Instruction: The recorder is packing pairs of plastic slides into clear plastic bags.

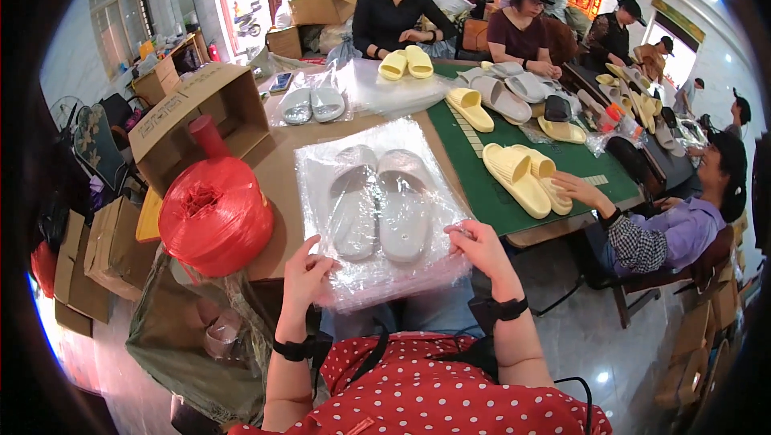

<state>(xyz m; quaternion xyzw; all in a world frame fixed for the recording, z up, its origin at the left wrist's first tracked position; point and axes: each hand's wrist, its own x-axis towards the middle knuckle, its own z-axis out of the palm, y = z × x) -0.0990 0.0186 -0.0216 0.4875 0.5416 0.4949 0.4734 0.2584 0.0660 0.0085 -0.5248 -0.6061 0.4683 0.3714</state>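
A pair of grey slide slippers (404, 208) lies side by side inside a clear plastic bag (317, 170), flat on the table edge in front of me. My left hand (305, 274) pinches the bag's near left edge, its fingertips partly hidden by the shiny film. At the near right corner, my right hand (483, 252) grips the bag between thumb and fingers. More layers of clear film show under the bag's near edge. Both slippers point their open heel ends toward me.
Left of the bag sit a big red roll of plastic twine (215, 218) and an open cardboard box (201, 118). Bagged grey slippers (313, 104) lie farther back. Yellow slippers (518, 182) rest on the green mat (450, 134); a seated co-worker's hand (582, 194) reaches them.
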